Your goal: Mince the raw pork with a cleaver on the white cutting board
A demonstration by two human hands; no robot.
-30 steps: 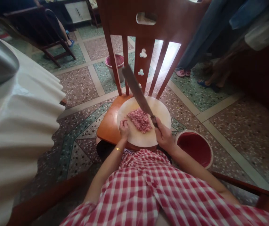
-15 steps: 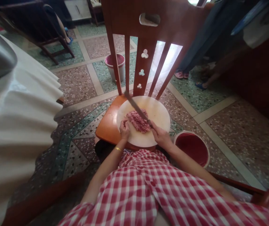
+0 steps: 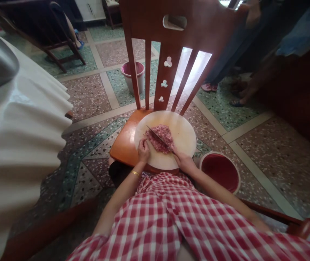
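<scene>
A round white chopping board [image 3: 183,135] lies on the seat of a wooden chair [image 3: 124,139]. On it sits a heap of pink minced meat [image 3: 162,135]. My right hand [image 3: 180,158] grips the handle of a cleaver [image 3: 157,136], whose blade is down in the meat. My left hand [image 3: 143,150], fingers curled, rests on the board at the meat's left edge. A gold bangle is on my left wrist.
A red bucket [image 3: 220,172] stands on the floor right of the chair. A pink bin [image 3: 133,74] stands beyond the chair back. A white cloth-covered table [image 3: 19,137] fills the left. Other people's legs and feet [image 3: 225,83] are at upper right.
The cleaver was raised high above the board, then swung down; its blade now lies in the meat. My left hand stayed beside the meat.
</scene>
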